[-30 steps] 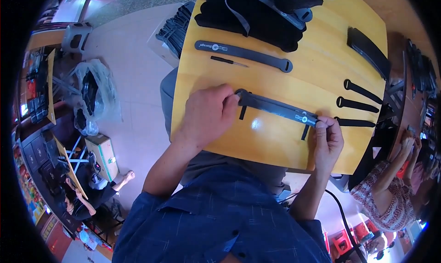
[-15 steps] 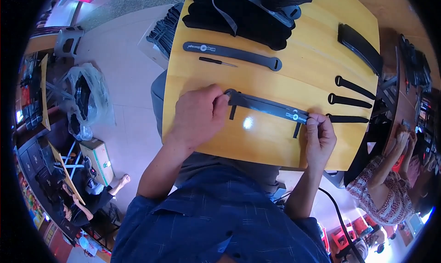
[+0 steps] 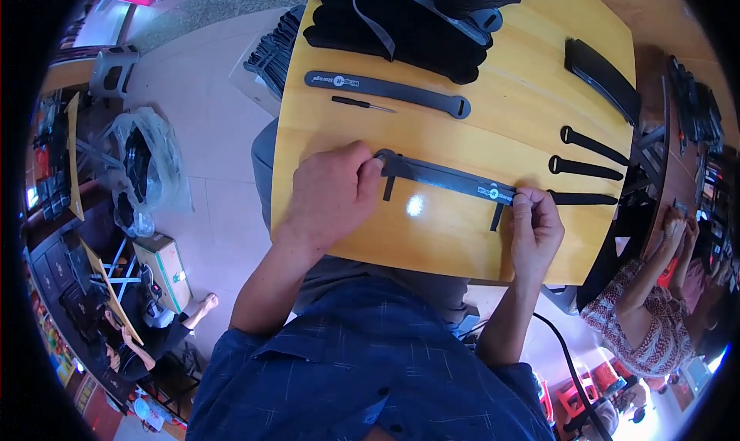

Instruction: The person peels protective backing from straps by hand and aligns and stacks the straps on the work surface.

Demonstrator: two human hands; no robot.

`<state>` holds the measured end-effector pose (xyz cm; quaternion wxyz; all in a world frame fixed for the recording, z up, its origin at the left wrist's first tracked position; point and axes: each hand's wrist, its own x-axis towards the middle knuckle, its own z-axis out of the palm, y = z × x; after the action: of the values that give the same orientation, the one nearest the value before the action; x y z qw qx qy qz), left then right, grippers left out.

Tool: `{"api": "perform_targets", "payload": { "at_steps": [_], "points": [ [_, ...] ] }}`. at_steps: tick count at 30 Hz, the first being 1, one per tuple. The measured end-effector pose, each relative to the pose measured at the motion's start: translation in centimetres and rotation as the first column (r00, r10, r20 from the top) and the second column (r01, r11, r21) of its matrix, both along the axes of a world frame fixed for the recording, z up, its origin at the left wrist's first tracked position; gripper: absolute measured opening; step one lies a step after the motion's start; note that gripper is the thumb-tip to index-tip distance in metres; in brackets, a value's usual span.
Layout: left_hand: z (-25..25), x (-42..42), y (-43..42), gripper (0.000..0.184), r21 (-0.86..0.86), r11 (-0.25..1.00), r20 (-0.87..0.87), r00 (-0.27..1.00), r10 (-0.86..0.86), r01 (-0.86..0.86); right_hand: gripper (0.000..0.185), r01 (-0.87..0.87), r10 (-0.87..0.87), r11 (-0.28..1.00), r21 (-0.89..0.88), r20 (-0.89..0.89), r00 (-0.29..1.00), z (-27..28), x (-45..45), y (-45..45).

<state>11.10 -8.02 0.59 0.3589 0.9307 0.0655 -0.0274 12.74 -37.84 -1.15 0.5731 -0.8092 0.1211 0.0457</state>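
Two hands of yours pinched the grey strap point(image 3: 447, 176) at its ends: your left hand point(image 3: 331, 194) gripped the slotted end between thumb and curled fingers, and your right hand point(image 3: 538, 229) held the printed end between thumb and forefinger. The strap ran between your fingertips over the yellow table point(image 3: 447, 248), with two short black tabs point(image 3: 388, 188) point(image 3: 496, 216) sticking out on your side of it, one near each set of fingers. Whether they were fastened to it, you could not have told from this view.

The likeliest trouble, as I judged it, was a crooked strap: a harder tug from either pinch could have skewed it over the tabs or dragged one out of line. Your fingers covered both ends, so a small misalignment there might have gone unseen.

Just beyond your right fingertips lay the nearest small looped strap point(image 3: 586, 199), and a sideways swing of that hand could have knocked it. Past your left fingers, the thin screwdriver point(image 3: 351, 101) could have been rolled by a careless forward reach.
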Motion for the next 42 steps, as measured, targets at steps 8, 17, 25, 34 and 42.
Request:
{"api": "perform_targets", "payload": {
  "at_steps": [8,17,25,34,42],
  "points": [
    [0.1,0.1,-0.1,0.018,0.001,1.000,-0.001,1.000,0.006,-0.006,0.009,0.000,0.000,1.000,-0.003,0.011,1.000,-0.2,0.0,-0.1],
    [0.1,0.5,-0.2,0.020,0.014,1.000,0.013,1.000,-0.001,0.001,0.008,-0.012,0.018,0.997,-0.074,0.078,0.997,0.1,0.3,0.5],
    [0.2,0.6,-0.3,0.020,0.066,0.998,0.021,1.000,-0.011,0.009,0.008,-0.015,0.041,0.982,-0.189,0.136,0.990,0.2,0.5,1.1],
    [-0.4,0.5,-0.1,0.018,0.134,0.991,-0.022,1.000,-0.016,0.019,0.008,-0.013,0.087,0.942,-0.336,0.204,0.975,-0.8,0.6,0.7],
    [-0.2,0.5,-0.4,0.020,0.200,0.980,-0.010,1.000,0.023,-0.020,0.010,-0.023,0.142,0.908,-0.417,0.256,0.956,-0.7,0.8,0.9]
  ]
}}
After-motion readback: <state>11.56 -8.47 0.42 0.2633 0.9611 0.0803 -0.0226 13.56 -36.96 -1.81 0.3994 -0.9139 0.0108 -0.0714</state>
